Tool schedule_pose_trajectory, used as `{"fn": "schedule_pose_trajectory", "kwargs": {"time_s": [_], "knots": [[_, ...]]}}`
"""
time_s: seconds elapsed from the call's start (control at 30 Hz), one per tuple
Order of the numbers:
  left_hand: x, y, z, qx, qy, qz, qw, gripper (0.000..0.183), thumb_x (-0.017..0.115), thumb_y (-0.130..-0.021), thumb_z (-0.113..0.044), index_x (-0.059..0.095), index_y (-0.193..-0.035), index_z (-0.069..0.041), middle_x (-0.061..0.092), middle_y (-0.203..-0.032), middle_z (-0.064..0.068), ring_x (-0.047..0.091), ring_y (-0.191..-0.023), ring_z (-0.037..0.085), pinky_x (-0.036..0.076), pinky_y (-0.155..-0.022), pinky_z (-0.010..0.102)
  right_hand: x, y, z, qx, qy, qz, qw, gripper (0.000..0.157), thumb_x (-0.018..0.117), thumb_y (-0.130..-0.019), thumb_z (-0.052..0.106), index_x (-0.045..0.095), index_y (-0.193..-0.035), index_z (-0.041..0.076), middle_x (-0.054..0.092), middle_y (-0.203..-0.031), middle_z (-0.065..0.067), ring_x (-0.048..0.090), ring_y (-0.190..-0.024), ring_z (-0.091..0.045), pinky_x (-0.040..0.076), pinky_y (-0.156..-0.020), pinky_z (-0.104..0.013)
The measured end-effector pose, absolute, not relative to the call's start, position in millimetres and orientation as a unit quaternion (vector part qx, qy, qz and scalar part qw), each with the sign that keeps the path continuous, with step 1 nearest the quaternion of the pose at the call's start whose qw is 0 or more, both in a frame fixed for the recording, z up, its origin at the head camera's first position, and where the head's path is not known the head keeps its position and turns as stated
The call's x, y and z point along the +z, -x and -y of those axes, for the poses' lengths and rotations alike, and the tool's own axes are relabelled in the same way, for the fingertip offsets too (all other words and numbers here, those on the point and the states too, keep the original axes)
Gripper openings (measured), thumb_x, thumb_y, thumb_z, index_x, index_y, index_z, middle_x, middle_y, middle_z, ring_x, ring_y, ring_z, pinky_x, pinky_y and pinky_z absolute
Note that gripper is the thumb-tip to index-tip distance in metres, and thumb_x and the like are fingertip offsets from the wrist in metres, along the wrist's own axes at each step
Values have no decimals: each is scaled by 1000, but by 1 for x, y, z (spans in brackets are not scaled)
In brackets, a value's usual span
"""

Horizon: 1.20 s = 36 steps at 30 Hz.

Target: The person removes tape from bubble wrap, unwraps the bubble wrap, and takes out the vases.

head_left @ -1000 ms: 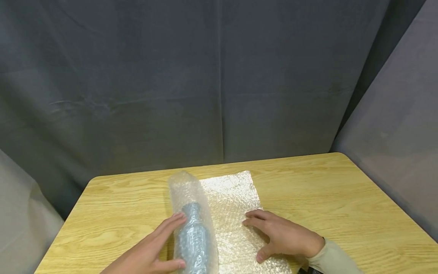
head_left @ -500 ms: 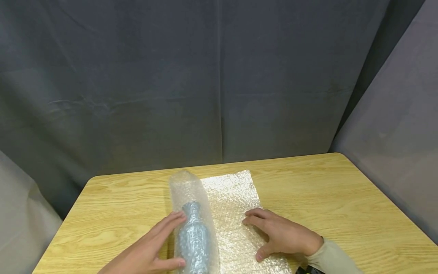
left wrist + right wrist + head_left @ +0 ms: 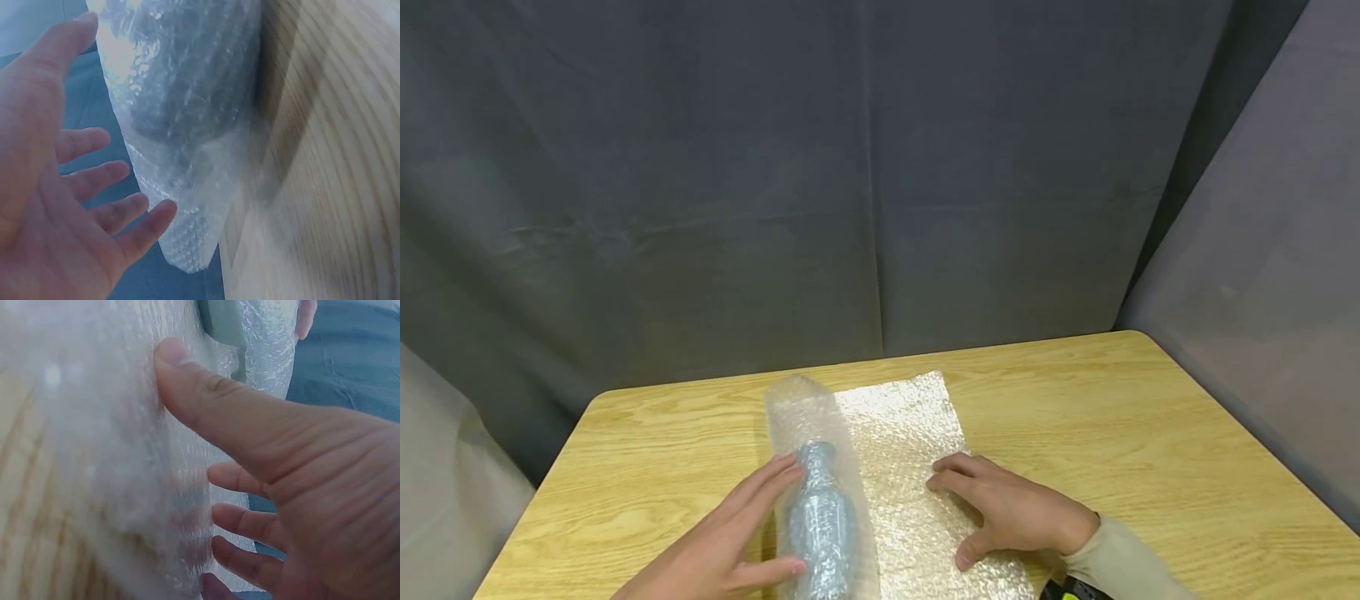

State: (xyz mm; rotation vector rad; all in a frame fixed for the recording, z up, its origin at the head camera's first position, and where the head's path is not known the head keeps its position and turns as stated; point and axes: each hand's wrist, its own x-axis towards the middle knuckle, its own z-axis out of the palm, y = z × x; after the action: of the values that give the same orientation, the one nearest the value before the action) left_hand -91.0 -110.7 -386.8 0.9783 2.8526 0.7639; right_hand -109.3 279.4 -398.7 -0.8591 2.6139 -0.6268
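A blue-grey vase (image 3: 822, 517) lies on its side under a layer of bubble wrap (image 3: 910, 467), its neck pointing to the far edge. The wrap folds over it on the left, and a flat part spreads out to the right. My left hand (image 3: 730, 525) rests along the left side of the wrapped vase, fingers extended and spread, as the left wrist view also shows. My right hand (image 3: 1011, 508) lies on the flat part of the wrap with spread fingers, thumb and fingertips touching the sheet in the right wrist view. The vase's near end is cut off by the frame.
The wooden table (image 3: 1112, 417) has rounded far corners. A dark grey curtain (image 3: 700, 208) hangs behind it, with paler cloth (image 3: 1262, 292) along the right side and more at the left. A dark watch or strap (image 3: 1071, 590) shows by the right sleeve.
The head view has shifted slightly, moving everything a little to the left. Both hands, the vase and the bubble wrap keep nearly the same places relative to each other.
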Motion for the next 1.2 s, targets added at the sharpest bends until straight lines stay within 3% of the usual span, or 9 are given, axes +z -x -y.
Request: {"fn": "schedule_pose_trajectory", "kwargs": {"time_s": [0.13, 0.33, 0.43, 0.83, 1.2], "knots": [[-383, 90, 105, 245, -322, -915, 2, 85, 67, -91, -65, 34, -161, -31, 32, -170, -6, 41, -152, 24, 56, -105, 41, -399, 109, -279, -219, 292, -916, 164, 94, 69, -72, 69, 52, -150, 19, 45, -158, -6, 47, -143, -33, 50, -109, -47], [-384, 92, 94, 253, -339, -906, -8, 82, 67, -91, -64, 39, -159, -29, 37, -168, 1, 35, -154, 36, 50, -104, 65, -399, 110, -279, -224, 273, -917, 184, 94, 73, -71, 65, 50, -151, 22, 40, -162, -6, 44, -147, -34, 48, -111, -50], [-387, 93, 90, 255, -349, -902, -18, 80, 66, -92, -65, 42, -157, -26, 40, -166, 4, 33, -155, 40, 45, -104, 70, -400, 110, -279, -225, 270, -917, 188, 94, 74, -71, 65, 50, -152, 23, 40, -162, -6, 44, -148, -34, 48, -111, -50], [-395, 97, 79, 237, -357, -903, -34, 67, 60, -100, -55, 46, -155, -18, 40, -165, 9, 32, -155, 43, 44, -107, 67, -397, 109, -278, -221, 277, -918, 180, 92, 72, -72, 66, 51, -150, 23, 41, -161, -5, 44, -146, -33, 49, -110, -47], [-399, 98, 75, 233, -334, -913, -17, 71, 59, -98, -62, 48, -153, -20, 35, -169, 1, 28, -159, 35, 45, -113, 62, -396, 108, -278, -222, 278, -917, 179, 92, 71, -72, 66, 51, -150, 22, 41, -161, -6, 44, -146, -34, 49, -111, -48]]}}
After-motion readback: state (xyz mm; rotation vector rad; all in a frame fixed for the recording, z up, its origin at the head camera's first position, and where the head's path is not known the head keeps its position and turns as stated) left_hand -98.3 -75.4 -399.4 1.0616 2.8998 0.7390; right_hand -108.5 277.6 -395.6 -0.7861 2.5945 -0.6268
